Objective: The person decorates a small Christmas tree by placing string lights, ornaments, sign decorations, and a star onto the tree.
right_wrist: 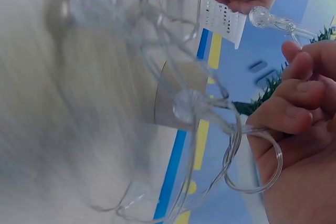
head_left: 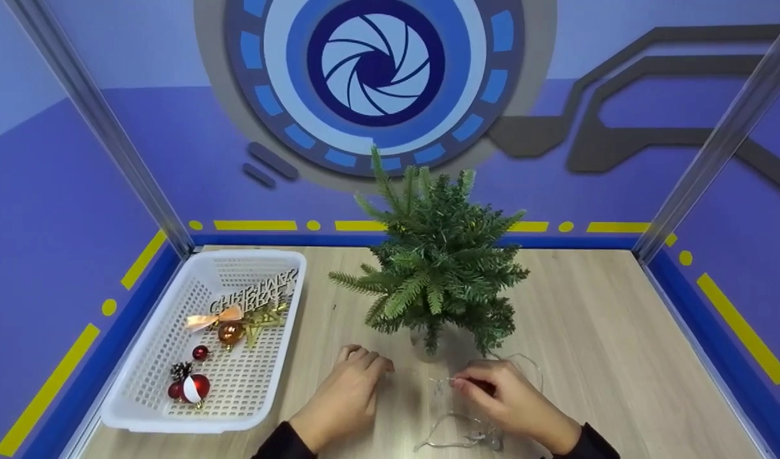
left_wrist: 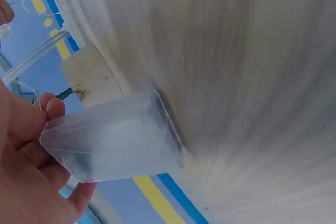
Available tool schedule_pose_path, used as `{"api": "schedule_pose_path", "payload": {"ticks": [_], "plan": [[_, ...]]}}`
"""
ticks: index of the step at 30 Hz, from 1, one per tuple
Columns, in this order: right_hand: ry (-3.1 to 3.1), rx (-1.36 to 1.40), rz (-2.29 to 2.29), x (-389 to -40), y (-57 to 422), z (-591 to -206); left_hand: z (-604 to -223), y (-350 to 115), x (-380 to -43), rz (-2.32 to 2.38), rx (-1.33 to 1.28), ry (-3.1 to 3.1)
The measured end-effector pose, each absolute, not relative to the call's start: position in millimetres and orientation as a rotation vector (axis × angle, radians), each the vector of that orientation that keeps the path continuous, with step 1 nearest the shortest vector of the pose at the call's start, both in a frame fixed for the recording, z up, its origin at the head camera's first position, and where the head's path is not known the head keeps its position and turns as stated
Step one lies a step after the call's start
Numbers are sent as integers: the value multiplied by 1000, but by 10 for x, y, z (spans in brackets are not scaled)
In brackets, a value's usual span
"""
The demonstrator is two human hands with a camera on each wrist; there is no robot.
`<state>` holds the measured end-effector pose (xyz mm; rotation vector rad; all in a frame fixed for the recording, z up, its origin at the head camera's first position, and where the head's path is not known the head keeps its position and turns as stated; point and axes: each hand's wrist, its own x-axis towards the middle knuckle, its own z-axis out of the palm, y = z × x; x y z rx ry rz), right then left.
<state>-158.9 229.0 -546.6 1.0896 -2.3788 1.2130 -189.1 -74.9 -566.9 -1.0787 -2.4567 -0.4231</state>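
Note:
My right hand (head_left: 511,395) pinches a clear wire of a string of lights (head_left: 453,441) between thumb and fingertips, in front of the tree. In the right wrist view a clear round bulb (right_wrist: 260,17) sticks out beyond those fingertips, and looped wire (right_wrist: 233,156) with more bulbs hangs below the hand. My left hand (head_left: 348,389) is at the table, left of the tree's foot. Its thumb and fingers hold a frosted, see-through plastic box (left_wrist: 113,140), which the hand hides in the head view. Behind both hands stands a small artificial Christmas tree (head_left: 441,274).
A white perforated basket (head_left: 268,401) stands on the left, holding red baubles (head_left: 200,387), an orange bauble (head_left: 231,332), a bow (head_left: 214,317), a pinecone (head_left: 181,370) and a lettered sign (head_left: 256,296). Blue-purple panels wall the wooden table (head_left: 619,344).

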Motion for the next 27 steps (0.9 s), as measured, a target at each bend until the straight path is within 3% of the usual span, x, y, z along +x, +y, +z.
{"api": "schedule_pose_path", "payload": {"ticks": [9,17,27], "plan": [[-2495,997,1277,-1532,2170,-5366,-5663,-573,-1828,-479,-1097,-2577],[-2500,1039,1224,-1546,2205,-5386,-5485,-504,-1811,-1031,-1362,-2497],[-2507,1186,950,-1556,2469,-5386,-5327,-680,-1755,-866,-1375,-2302]]}}
